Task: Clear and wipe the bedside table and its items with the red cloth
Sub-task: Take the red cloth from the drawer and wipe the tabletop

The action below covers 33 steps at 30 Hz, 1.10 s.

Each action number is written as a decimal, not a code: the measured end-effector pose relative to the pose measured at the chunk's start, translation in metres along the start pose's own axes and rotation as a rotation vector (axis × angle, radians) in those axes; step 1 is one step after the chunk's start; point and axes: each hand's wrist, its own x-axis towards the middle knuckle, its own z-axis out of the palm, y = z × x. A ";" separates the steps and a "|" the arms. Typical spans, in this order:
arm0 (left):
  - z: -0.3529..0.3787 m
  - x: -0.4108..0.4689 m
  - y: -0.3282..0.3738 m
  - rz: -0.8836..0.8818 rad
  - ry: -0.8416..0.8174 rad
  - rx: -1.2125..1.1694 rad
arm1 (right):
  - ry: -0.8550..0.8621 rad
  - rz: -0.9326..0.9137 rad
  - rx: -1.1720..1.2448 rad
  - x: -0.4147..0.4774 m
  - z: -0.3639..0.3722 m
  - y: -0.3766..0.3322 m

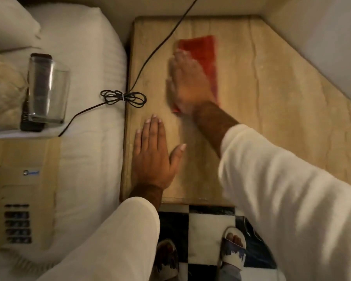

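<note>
The beige stone top of the bedside table (272, 110) fills the middle of the view. A red cloth (206, 51) lies flat on it near the back. My right hand (187, 82) presses flat on the cloth, fingers together, and looks blurred. My left hand (153, 151) rests flat on the table's front left part, fingers stretched out, holding nothing. On the bed at left lie a clear glass (49, 88), a dark remote (33, 118) under it and a beige telephone (22, 191).
A black cord (160, 43) runs from the wall across the table's left side to a tied coil (123, 97) at the table edge and on to the bed. White pillows and bedding (85, 57) lie left. A wall stands right. My sandalled feet stand on checkered floor (209, 230).
</note>
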 end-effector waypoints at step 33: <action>-0.045 -0.009 0.006 -0.122 0.054 -0.459 | 0.136 0.221 0.521 -0.191 -0.044 0.042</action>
